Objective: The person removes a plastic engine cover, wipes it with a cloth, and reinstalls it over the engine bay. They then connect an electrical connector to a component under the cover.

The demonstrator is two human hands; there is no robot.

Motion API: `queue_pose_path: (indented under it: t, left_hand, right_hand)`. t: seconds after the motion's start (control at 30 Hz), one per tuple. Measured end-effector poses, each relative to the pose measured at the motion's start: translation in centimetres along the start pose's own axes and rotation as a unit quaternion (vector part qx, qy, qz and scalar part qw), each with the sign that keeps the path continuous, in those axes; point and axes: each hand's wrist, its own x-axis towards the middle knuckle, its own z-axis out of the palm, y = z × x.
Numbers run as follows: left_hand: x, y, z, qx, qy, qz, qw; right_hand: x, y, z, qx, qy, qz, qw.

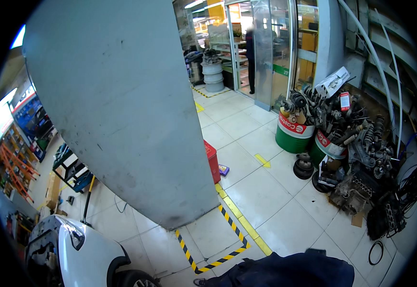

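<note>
Neither of my hands shows. Dark blue clothing [285, 271] of mine fills the lower edge, and one shoe tip [200, 282] pokes out at its left. A small dark object [316, 251] juts from the clothing's upper edge; what it is and whether a hand holds it cannot be made out. Ahead stands a broad grey pillar [127, 110], its foot edged by black-and-yellow floor tape [223, 260]. To the lower left is a white car [86, 251] with its front end opened up.
Drums [293, 135] heaped with used shock absorbers and metal parts line the right wall. Engine parts [354, 193] and a black ring [375, 252] lie on the floor nearby. A red bin [212, 161] stands behind the pillar. A person [251, 60] stands at the glass doorway.
</note>
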Motion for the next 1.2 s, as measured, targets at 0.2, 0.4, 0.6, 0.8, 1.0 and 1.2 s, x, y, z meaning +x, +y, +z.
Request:
queue_pose_path:
  t: [0.2,0.4,0.6,0.8,1.0,1.2]
  left_hand:
    - [-1.3,-2.7,0.9,-0.081,0.005,-0.086,0.993]
    - [-0.2,-4.3,3.7,-0.142,-0.008,-0.083,0.986]
    - [-1.0,1.2,2.5,-0.162,-0.038,0.106,0.980]
    - [-7.7,6.1,-7.1,-0.379,-0.060,0.229,0.895]
    - [-14.5,0.0,-20.1,-0.603,-0.012,0.238,0.761]
    - [-15.7,-9.4,-25.3,-0.590,0.203,0.232,0.746]
  right_hand:
    - [0.2,0.3,0.3,-0.066,-0.073,-0.044,0.994]
    - [2.5,-10.6,1.6,-0.169,-0.056,-0.300,0.937]
    - [-18.4,-32.1,-2.9,0.016,0.033,-0.742,0.669]
    - [-34.4,-44.4,-4.2,0.096,-0.314,-0.667,0.669]
    - [-46.2,-53.0,6.9,0.240,-0.619,-0.542,0.516]
    - [-58.5,-58.6,19.1,0.027,-0.604,-0.637,0.479]
